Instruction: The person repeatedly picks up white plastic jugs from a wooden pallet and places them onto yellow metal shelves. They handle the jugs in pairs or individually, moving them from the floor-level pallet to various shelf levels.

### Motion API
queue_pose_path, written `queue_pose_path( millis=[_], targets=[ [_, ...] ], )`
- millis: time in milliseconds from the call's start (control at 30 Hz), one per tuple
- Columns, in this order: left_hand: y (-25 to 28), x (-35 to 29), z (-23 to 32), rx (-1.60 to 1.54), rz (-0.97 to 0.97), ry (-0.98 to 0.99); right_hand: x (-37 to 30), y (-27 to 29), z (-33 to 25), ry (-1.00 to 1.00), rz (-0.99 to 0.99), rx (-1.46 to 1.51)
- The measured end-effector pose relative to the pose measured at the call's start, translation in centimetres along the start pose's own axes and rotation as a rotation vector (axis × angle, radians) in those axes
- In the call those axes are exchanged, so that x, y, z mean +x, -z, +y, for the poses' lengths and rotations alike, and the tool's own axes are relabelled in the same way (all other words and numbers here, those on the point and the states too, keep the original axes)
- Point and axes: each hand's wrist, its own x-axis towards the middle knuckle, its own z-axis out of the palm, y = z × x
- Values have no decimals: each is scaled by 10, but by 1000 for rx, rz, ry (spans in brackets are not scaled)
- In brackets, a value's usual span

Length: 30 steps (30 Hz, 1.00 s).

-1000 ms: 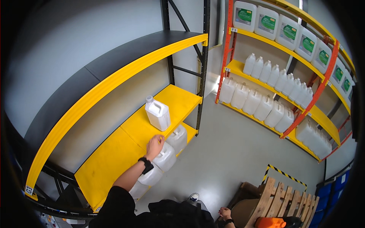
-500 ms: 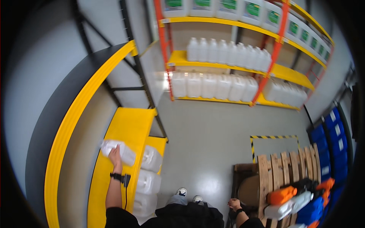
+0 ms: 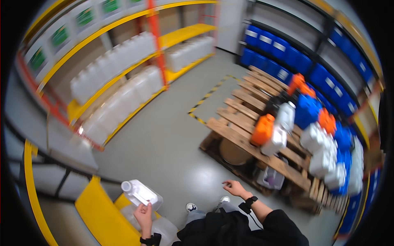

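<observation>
A white translucent jerrycan (image 3: 152, 193) hangs tilted at the front edge of a yellow shelf, its cap end toward the upper left. My left hand (image 3: 143, 214) is closed around its handle. More translucent jerrycans (image 3: 164, 230) sit on the lower shelf level beneath it, partly hidden by my forearm. My right hand (image 3: 234, 187) is held out over the grey floor, holding nothing, its fingers apart and loosely bent. It is nearest to the wooden pallet stack.
At right, a wooden pallet (image 3: 236, 123) carries orange, blue, black and white jerrycans. Another yellow shelf (image 3: 123, 74) along the far left holds rows of white containers. Blue containers (image 3: 303, 61) line a dark rack behind. Striped floor tape (image 3: 205, 98) lies beside the pallet.
The view has swung to the right. My left hand has lifted the jerrycan off the yellow shelf top and brought it past the front edge. My right hand has moved forward.
</observation>
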Motion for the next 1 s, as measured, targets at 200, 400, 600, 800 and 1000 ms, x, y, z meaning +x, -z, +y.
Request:
queue_pose_path(
  millis=[200, 400, 600, 800, 1000],
  targets=[
    [-162, 0, 57, 97, -619, -137, -90, 79, -57, 204, 264, 155],
    [-347, -84, 124, 157, -1155, -281, -175, 158, -19, 157, 509, 269],
    [-497, -202, 151, 337, -1578, -487, -236, 217, 53, -71, 927, 353],
    [-601, -309, 153, 371, -1793, -648, -287, 259, 124, -433, 1241, 361],
    [-679, -362, 166, 361, -1831, -805, -300, 308, 200, -491, 1352, 447]
  ],
)
